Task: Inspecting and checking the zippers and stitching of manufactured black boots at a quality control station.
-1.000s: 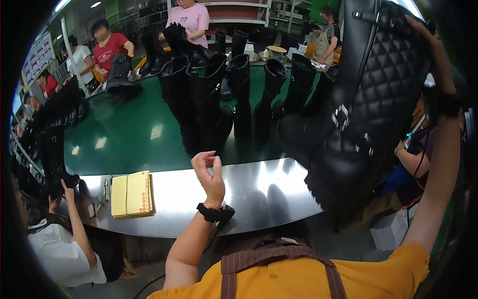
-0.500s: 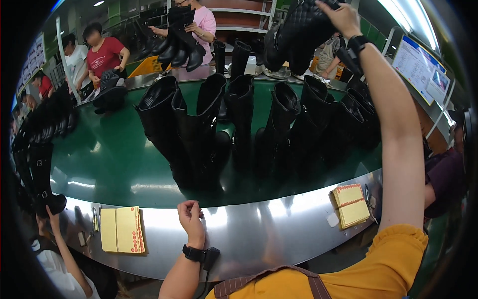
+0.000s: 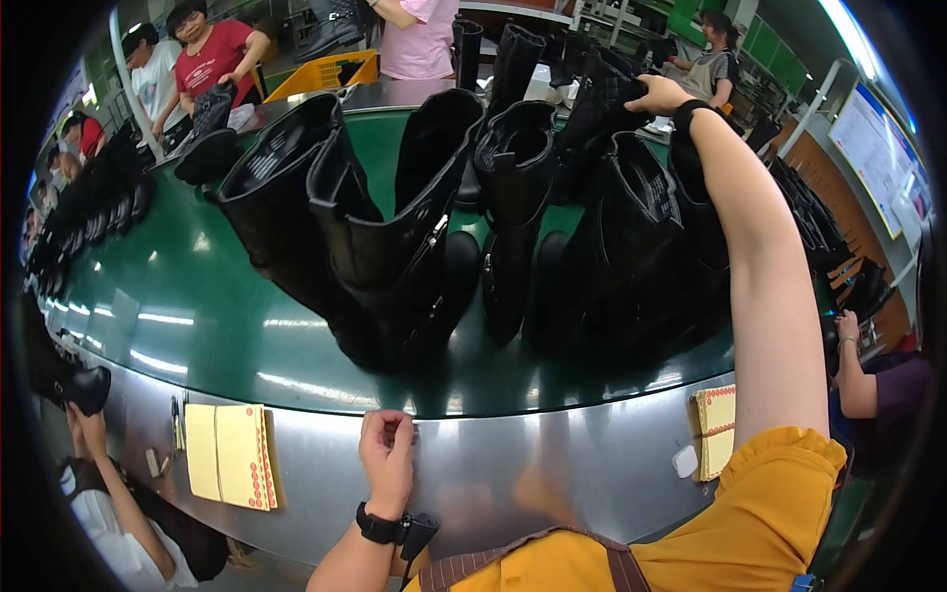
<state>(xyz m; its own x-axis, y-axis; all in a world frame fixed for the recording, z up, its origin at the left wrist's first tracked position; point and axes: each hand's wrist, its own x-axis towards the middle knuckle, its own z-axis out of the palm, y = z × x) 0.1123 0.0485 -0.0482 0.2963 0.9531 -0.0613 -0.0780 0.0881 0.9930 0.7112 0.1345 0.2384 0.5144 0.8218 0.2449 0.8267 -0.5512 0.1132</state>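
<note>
My right hand, arm stretched far over the green table, grips the upper part of a black quilted boot behind the nearer boots. The boot's lower part is hidden, so I cannot tell whether it touches the table. My left hand is curled in a loose fist at the steel front edge, with nothing seen in it. Just beyond it stand several tall black boots: a wide-mouthed one with a side zip, a narrower one and another boot at the right.
Bundled yellow cards lie on the steel strip at left, with a second bundle at right. A green belt-like tabletop curves across. A co-worker's hands hold a boot at left. Other people stand beyond, near a yellow crate.
My right hand has brought the quilted boot down from high at the upper right to behind the standing boots. My left hand stays curled at the edge. The view has shifted.
</note>
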